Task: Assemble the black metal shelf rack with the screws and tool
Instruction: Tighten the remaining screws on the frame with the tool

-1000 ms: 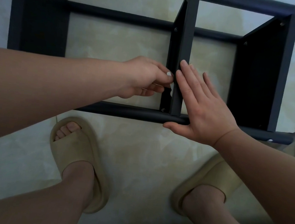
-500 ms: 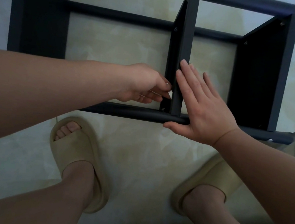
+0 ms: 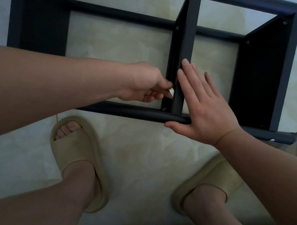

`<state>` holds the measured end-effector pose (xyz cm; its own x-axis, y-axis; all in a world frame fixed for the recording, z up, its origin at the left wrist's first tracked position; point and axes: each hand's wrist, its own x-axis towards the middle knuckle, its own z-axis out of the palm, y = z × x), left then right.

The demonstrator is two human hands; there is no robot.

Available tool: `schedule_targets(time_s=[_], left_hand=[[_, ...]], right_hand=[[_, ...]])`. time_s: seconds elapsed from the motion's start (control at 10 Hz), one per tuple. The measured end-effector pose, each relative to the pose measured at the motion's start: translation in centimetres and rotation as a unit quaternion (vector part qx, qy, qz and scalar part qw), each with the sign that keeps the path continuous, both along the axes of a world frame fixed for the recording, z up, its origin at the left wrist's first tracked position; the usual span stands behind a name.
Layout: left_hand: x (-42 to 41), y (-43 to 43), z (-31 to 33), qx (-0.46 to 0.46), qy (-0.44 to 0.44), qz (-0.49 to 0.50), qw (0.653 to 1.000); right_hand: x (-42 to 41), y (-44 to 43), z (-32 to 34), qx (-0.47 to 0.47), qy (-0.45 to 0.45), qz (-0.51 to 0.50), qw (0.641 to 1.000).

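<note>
**Rack frame mostly joined, both hands at the middle panel**

Looked straight down at a black metal shelf rack [image 3: 38, 24] lying on its side on pale floor tiles [image 3: 139, 148], just beyond 2 feet in beige sandals [image 3: 79, 152].

Pressed the right hand [image 3: 204, 109] flat against the right face of the middle panel [image 3: 188, 42], toward its near end: fingers straight and close together, thumb tucked along the near tube [image 3: 134, 113], nothing held. Brought the left hand [image 3: 145, 85] in from the left to the panel's other face, fingers curled inward as if pinching something small. Could not tell what, if anything, sat in that pinch. Made out only a pale sliver at the fingertips, possibly a fingernail.

Judged the build well along. Counted 3 panels already fixed between the near tube and the far tubes [image 3: 118, 13]. Spotted a dark far screw [image 3: 177, 28] and a near screw [image 3: 164, 109] seated at the 2 ends of the middle panel, and others on the right panel [image 3: 260, 79]. Seemed, from the left hand's place just beyond the near screw, to be checking or finishing that joint. Reckoned the remainder to be final tightening, then standing the rack upright. Saw no tool plainly in view, so could not say whether 1 was in use.

Found no brand, label or readable writing anywhere on the rack, sandals or floor.
</note>
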<state>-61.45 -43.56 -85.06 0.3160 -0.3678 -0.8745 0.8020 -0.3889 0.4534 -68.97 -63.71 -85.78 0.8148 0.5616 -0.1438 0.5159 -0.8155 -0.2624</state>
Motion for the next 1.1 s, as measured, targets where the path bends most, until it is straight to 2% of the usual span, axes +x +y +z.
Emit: schedule_targets(time_s=[0.5, 0.9, 1.1], left_hand=[[0.0, 0.8, -0.5, -0.017, -0.028, -0.034, 0.999], [-0.1, 1.9, -0.6, -0.017, -0.064, -0.103, 0.993], [-0.1, 2.4, -0.4, -0.007, -0.112, -0.165, 0.980]], right_hand=[[0.0, 0.0, -0.1, 0.002, -0.005, 0.002, 1.000], [0.0, 0.0, -0.1, -0.001, -0.004, 0.003, 1.000], [0.0, 0.0, -0.1, 0.001, -0.003, 0.004, 1.000]])
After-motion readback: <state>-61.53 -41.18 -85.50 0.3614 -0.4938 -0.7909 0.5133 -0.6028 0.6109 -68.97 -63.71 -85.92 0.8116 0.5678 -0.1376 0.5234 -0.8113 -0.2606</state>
